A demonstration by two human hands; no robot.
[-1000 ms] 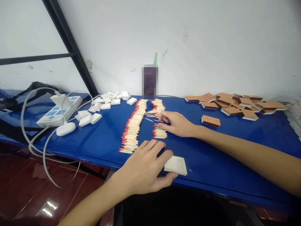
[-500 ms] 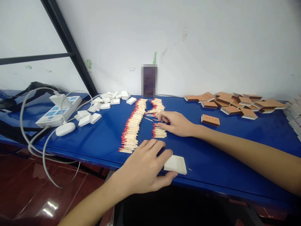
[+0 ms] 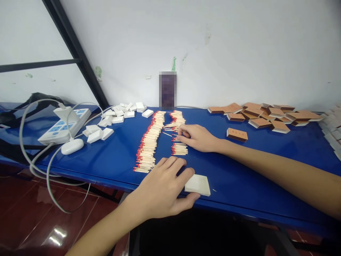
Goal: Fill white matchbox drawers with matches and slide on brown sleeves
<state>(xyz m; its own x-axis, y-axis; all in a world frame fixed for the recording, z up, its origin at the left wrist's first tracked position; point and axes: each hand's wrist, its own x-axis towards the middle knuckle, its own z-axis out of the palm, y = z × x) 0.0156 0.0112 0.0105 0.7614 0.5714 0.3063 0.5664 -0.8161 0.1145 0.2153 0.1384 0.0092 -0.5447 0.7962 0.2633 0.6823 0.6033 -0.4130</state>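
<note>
Red-tipped matches lie in two rows on the blue table [image 3: 239,170]: a long left row [image 3: 149,140] and a shorter right row [image 3: 178,134]. My right hand [image 3: 197,137] rests on the right row, fingers curled and pinching at loose matches near its middle. My left hand [image 3: 163,190] lies flat at the table's front edge, fingers spread, thumb touching a white inner matchbox tray [image 3: 197,185]. The near end of the left row sits just beyond its fingertips.
Several white trays [image 3: 121,113] are heaped at back left, with more [image 3: 97,134] nearer. Brown matchbox sleeves [image 3: 263,115] are piled at back right, one [image 3: 237,134] apart. A power strip [image 3: 64,124], white cables and a white earbud case [image 3: 72,146] sit left. A blurred dark object [image 3: 167,89] leans on the wall.
Almost nothing has moved. My right hand's fingers have curled a little tighter over the matches. The view has shifted slightly.
</note>
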